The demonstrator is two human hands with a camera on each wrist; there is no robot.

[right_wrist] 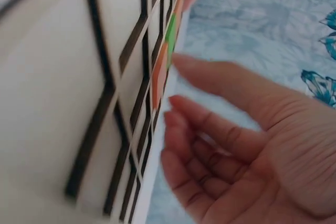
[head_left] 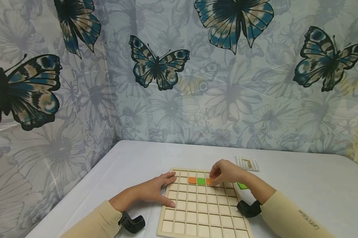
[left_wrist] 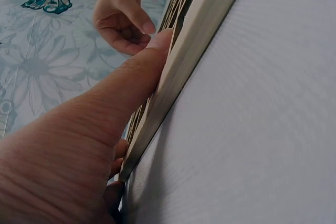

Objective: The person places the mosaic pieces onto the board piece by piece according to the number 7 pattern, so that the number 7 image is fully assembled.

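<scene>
A pale wooden grid board lies flat on the white table. Three tiles sit side by side in its second row from the far edge: an orange tile, a green tile and another orange tile. My right hand is over that right-hand orange tile, thumb and loosely bent fingers close to it with a gap between their tips. My left hand rests on the board's left side, fingers spread toward the far corner. Its thumb lies on the wooden rim.
Behind the board, to the right, lies a small printed grid card. A green piece is on the table beside the board, partly hidden by the right forearm. Butterfly-patterned cloth hangs behind the white table.
</scene>
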